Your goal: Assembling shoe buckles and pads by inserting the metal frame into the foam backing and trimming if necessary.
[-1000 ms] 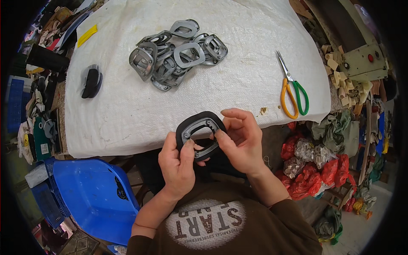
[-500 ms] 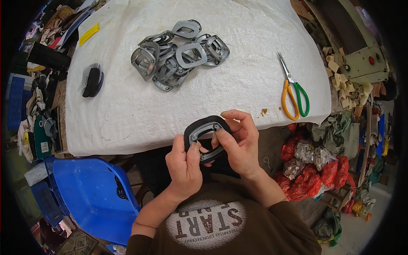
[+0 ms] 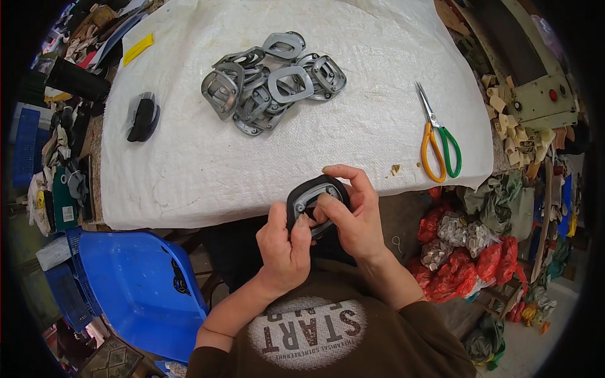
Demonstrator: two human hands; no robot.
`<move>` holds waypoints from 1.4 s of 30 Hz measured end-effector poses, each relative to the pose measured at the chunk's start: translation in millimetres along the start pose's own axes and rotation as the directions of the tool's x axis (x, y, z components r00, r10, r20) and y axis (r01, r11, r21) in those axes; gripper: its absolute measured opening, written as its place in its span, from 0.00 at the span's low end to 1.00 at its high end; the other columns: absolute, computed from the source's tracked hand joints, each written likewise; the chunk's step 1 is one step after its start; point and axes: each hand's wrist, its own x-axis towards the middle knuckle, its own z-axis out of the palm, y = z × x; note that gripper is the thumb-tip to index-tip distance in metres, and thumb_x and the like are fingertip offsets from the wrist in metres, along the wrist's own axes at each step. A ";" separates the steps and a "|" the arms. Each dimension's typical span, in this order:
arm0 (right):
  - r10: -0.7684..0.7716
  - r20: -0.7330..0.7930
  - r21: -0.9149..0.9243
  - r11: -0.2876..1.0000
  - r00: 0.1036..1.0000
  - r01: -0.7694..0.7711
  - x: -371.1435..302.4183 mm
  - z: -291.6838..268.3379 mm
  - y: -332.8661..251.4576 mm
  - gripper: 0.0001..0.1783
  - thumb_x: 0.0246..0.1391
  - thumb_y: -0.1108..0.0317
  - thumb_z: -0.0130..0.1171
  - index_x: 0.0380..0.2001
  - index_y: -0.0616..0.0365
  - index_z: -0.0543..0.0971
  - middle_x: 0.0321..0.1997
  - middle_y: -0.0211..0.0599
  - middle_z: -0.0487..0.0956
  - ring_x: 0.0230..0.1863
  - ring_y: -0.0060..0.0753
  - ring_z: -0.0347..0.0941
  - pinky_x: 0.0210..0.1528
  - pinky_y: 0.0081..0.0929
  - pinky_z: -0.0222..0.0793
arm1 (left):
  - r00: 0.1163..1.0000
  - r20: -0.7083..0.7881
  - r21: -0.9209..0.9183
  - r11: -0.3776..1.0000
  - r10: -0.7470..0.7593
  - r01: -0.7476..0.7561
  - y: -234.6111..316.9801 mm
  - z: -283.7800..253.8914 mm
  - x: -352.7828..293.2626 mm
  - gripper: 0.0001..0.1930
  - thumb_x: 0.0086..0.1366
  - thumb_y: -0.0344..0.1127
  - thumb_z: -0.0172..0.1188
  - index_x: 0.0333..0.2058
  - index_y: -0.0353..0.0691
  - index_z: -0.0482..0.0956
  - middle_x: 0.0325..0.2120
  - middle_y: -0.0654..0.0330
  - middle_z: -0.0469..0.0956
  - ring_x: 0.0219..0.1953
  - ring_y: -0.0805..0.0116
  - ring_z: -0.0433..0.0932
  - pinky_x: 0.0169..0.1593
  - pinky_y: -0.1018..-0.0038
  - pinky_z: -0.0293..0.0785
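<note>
Between my two hands, just past the table's near edge, is a rounded grey frame with a black cover around its rim. My left hand grips its left side, thumb pressed on the inner edge. On the other side my right hand holds it, thumb on the grey inner face and index finger raised beyond the top corner. The fingers behind the frame are partly hidden. Farther off on the table lies a pile of similar bare grey metal frames. A small stack of dark curved pieces rests at the left.
A white woven sheet covers the table. Scissors with orange and green handles lie at its right, a yellow strip at far left. Below left is a blue tub; red bags and clear bags sit at right.
Both hands have shifted slightly right with the frame, which is now turned and tilted more. My left fingers sit closer to my right thumb. The whole view has moved a little.
</note>
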 end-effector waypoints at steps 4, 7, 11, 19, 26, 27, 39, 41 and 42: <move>-0.045 -0.067 -0.071 0.997 0.997 0.041 -1.3 0.1 5.3 0.19 0.52 0.77 0.52 0.48 0.62 0.63 0.23 0.33 0.73 0.26 0.16 0.68 0.26 0.16 0.65 | 0.998 0.013 0.109 0.992 0.058 -0.059 -6.4 -0.5 -4.9 0.07 0.64 0.30 0.44 0.29 0.32 0.65 0.18 0.60 0.73 0.18 0.78 0.72 0.22 0.81 0.69; -0.027 -0.023 0.083 0.996 0.999 0.029 3.8 -5.1 8.6 0.20 0.51 0.78 0.54 0.48 0.62 0.63 0.26 0.33 0.74 0.27 0.16 0.68 0.28 0.17 0.67 | 0.996 0.001 0.145 0.985 0.089 -0.088 -7.9 0.8 -1.3 0.07 0.64 0.29 0.44 0.29 0.32 0.65 0.18 0.59 0.74 0.18 0.77 0.73 0.22 0.81 0.69; -0.018 -0.069 0.003 1.000 0.997 0.018 3.8 2.7 -1.2 0.23 0.48 0.78 0.57 0.48 0.61 0.63 0.29 0.33 0.74 0.29 0.16 0.69 0.31 0.16 0.67 | 0.997 -0.009 0.135 0.988 0.083 -0.081 -4.4 1.0 -0.1 0.03 0.61 0.26 0.49 0.30 0.33 0.67 0.18 0.53 0.72 0.18 0.59 0.74 0.23 0.72 0.68; -0.063 -0.064 -0.160 0.986 0.996 0.052 1.7 0.5 5.1 0.25 0.48 0.80 0.54 0.49 0.61 0.61 0.31 0.36 0.75 0.29 0.19 0.71 0.30 0.17 0.68 | 0.993 0.004 0.149 0.982 0.120 -0.119 -7.6 2.2 -0.8 0.06 0.64 0.29 0.44 0.30 0.31 0.66 0.20 0.57 0.76 0.20 0.76 0.75 0.23 0.80 0.70; -0.061 -0.026 -0.146 0.988 0.998 0.057 5.3 -5.9 4.6 0.24 0.48 0.77 0.56 0.49 0.61 0.62 0.32 0.34 0.74 0.30 0.18 0.70 0.31 0.17 0.68 | 0.999 0.038 0.110 0.994 0.004 -0.008 -6.3 -2.3 0.1 0.06 0.64 0.29 0.44 0.30 0.31 0.66 0.20 0.57 0.76 0.19 0.77 0.74 0.22 0.80 0.69; -0.062 -0.027 -0.147 0.987 0.998 0.058 5.5 -4.0 5.0 0.24 0.48 0.77 0.56 0.49 0.61 0.62 0.32 0.34 0.74 0.30 0.18 0.70 0.31 0.17 0.68 | 0.999 0.040 0.109 0.994 0.005 -0.009 -5.3 -1.8 1.1 0.06 0.64 0.29 0.44 0.30 0.31 0.66 0.20 0.57 0.76 0.19 0.77 0.74 0.22 0.80 0.69; -0.034 -0.013 -0.241 0.970 0.999 0.030 2.4 0.5 0.4 0.28 0.45 0.80 0.57 0.51 0.60 0.62 0.37 0.38 0.74 0.34 0.19 0.71 0.36 0.17 0.69 | 0.998 -0.003 0.101 0.992 0.069 -0.068 -4.8 1.6 1.4 0.03 0.61 0.25 0.48 0.28 0.34 0.64 0.14 0.56 0.67 0.15 0.64 0.70 0.20 0.72 0.64; -0.073 -0.017 -0.249 0.966 0.997 0.067 1.7 2.5 1.7 0.26 0.46 0.75 0.59 0.50 0.60 0.63 0.34 0.34 0.72 0.31 0.16 0.67 0.34 0.16 0.66 | 0.994 0.004 0.153 0.982 0.111 -0.110 -2.7 0.4 2.2 0.03 0.60 0.25 0.48 0.28 0.33 0.65 0.15 0.54 0.67 0.15 0.61 0.70 0.20 0.70 0.64; -0.074 -0.017 -0.250 0.966 0.997 0.068 1.1 3.2 3.8 0.26 0.46 0.75 0.59 0.50 0.60 0.63 0.34 0.34 0.72 0.31 0.16 0.67 0.34 0.16 0.66 | 0.994 0.004 0.152 0.982 0.112 -0.111 -3.9 0.4 1.9 0.03 0.60 0.25 0.48 0.28 0.33 0.65 0.15 0.54 0.67 0.15 0.61 0.70 0.20 0.70 0.64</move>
